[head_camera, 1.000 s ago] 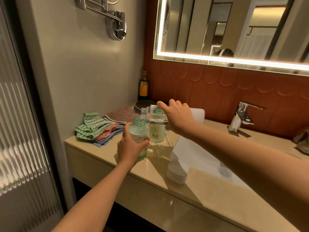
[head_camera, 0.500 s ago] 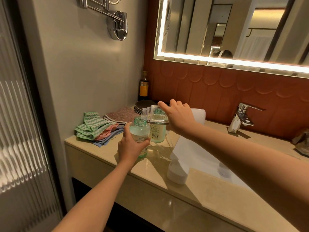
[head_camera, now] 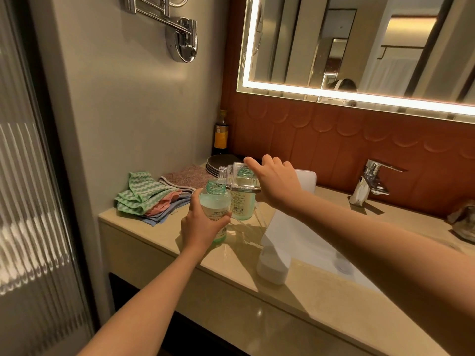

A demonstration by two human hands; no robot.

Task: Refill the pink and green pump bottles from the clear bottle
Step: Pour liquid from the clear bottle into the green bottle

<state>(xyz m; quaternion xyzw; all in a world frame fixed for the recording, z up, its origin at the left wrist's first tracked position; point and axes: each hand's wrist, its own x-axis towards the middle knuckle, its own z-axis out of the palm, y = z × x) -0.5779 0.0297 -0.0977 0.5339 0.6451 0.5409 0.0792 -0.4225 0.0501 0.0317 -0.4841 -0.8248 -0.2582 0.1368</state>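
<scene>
Far left: ribbed glass panel (head_camera: 30, 201), full height. High on the wall: chrome swing arm (head_camera: 181, 39).

Left end of the beige counter (head_camera: 295, 312): pile of folded cloths (head_camera: 144, 196), green zigzag on top, pink and blue beneath. In the corner behind: dark bottle with yellow label (head_camera: 221, 133), upright, with a stack of dark plates (head_camera: 218, 164) just in front.

Left hand (head_camera: 203, 224): wrapped round the green bottle (head_camera: 214, 201), thumb on the near left side, fingers curled and clamped on the body. Green bottle upright, cap off, neck open, near the front edge of the counter, left of the basin.

Clear bottle (head_camera: 237, 176): tipped close to horizontal, neck to the left, mouth just above the open neck of the green bottle. Flow of liquid: cannot tell.

Second green bottle (head_camera: 241, 206): upright on the counter, just behind the first, partly seen through the clear bottle.

Right hand (head_camera: 279, 185): over the clear bottle from above, fingers close together and clamped on its body, index finger laid along the top.

Further right: white basin (head_camera: 308, 235), set into the counter. White rounded object (head_camera: 272, 268) on the counter at the basin's front left corner, kind not clear. Chrome faucet (head_camera: 370, 183) at the back of the basin. Lit mirror (head_camera: 359, 47) above red-brown wall tiles (head_camera: 334, 145).
</scene>
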